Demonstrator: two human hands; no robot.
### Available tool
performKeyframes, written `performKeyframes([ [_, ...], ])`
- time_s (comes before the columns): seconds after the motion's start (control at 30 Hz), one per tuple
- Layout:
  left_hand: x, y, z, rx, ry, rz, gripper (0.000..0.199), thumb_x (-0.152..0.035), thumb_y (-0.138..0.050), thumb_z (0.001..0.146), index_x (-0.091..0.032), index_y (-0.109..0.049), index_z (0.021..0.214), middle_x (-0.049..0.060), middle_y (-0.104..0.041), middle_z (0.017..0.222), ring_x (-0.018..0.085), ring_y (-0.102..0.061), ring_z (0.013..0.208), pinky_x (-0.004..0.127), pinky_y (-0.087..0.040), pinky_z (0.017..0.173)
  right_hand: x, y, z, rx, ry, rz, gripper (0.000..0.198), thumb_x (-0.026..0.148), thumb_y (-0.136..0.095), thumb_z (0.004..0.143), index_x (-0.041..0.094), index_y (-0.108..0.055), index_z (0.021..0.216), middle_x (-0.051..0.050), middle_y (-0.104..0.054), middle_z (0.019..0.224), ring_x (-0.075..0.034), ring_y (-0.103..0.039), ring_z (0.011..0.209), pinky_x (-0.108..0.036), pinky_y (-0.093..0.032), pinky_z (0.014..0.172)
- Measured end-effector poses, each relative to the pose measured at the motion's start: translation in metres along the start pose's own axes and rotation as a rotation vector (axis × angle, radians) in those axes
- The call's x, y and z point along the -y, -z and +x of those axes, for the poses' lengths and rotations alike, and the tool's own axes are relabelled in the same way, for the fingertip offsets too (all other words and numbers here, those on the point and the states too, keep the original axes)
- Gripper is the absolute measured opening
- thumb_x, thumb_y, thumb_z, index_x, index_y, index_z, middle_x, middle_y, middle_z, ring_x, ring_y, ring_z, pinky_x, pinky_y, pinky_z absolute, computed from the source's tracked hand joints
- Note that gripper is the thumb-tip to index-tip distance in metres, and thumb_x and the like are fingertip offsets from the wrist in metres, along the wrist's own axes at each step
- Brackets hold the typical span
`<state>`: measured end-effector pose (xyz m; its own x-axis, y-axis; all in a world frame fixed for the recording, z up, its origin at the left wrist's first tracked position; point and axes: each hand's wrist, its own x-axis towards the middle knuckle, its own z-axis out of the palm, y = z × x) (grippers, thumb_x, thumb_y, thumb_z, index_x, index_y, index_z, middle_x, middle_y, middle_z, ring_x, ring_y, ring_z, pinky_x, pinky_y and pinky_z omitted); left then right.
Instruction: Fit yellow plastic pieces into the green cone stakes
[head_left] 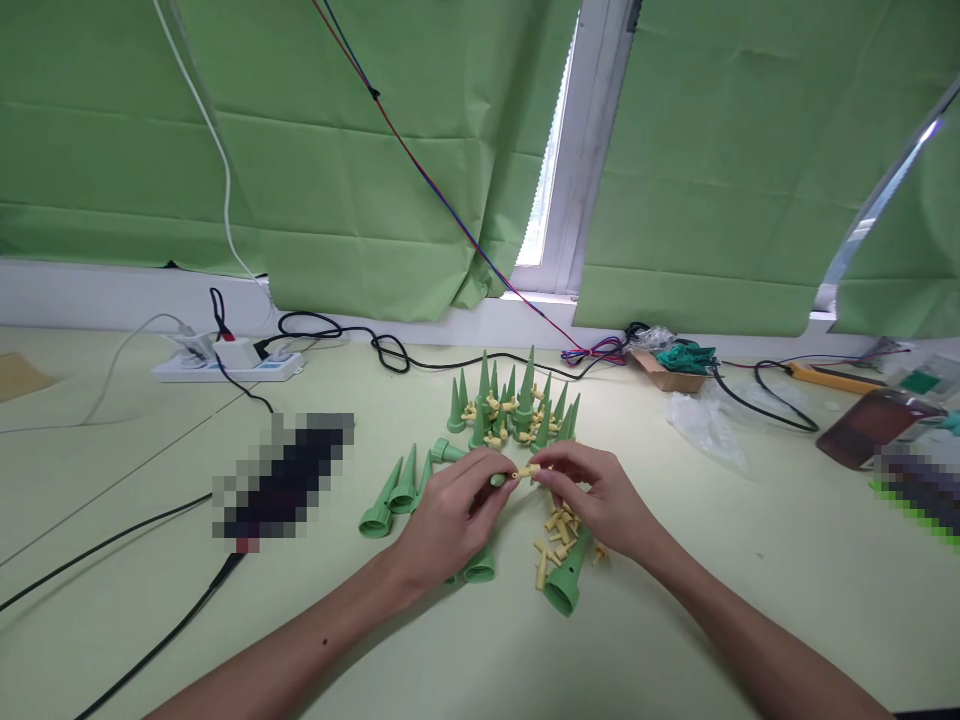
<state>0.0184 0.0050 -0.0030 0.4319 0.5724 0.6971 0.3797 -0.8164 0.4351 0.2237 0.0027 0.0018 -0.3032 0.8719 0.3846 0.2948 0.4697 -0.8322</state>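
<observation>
My left hand (457,510) is closed, with the end of a green plastic piece (498,480) showing between its fingers; the rest of that piece is hidden. My right hand (592,490) pinches a small yellow valve piece (527,472), which meets the left fingertips. Below the right hand lie several loose yellow valve pieces (561,530) and a green cone spike (566,575). More green spikes (403,485) lie left of and under the left hand. Beyond both hands, several spikes (526,400) stand upright with yellow pieces among them.
A white power strip (225,365) with plugs sits at the back left, near a blurred dark object (289,475) with a cable. Black cable (390,350) runs along the wall. At the right are a small cardboard box (667,370), clear plastic bag (705,430) and brown bottle (874,430).
</observation>
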Motion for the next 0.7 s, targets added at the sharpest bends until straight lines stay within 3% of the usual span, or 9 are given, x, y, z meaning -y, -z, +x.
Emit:
performKeyframes([
  [0.53, 0.0017, 0.0004, -0.0048, 0.045, -0.027, 0.024, 0.016, -0.009, -0.053, 0.095, -0.020, -0.059, 0.105, 0.005, -0.066, 0.098, 0.016, -0.064, 0.090, 0.025, -0.051, 0.077, -0.0070, -0.0048, -0.0006, -0.010, 0.142, -0.111, 0.010, 0.025, -0.061, 0.093, 0.021, -0.068, 0.098, -0.003, -0.066, 0.085, -0.014, -0.058, 0.069, -0.024, -0.046, 0.058],
  [0.7, 0.0031, -0.0007, -0.0052, 0.066, -0.019, 0.020, 0.017, -0.011, -0.054, 0.094, -0.020, -0.059, 0.107, 0.005, -0.065, 0.099, 0.015, -0.064, 0.087, 0.023, -0.050, 0.072, -0.0092, -0.0058, -0.0006, -0.013, 0.175, -0.156, 0.008, 0.023, -0.059, 0.094, 0.021, -0.066, 0.096, -0.002, -0.064, 0.082, -0.014, -0.057, 0.068, -0.024, -0.045, 0.058],
])
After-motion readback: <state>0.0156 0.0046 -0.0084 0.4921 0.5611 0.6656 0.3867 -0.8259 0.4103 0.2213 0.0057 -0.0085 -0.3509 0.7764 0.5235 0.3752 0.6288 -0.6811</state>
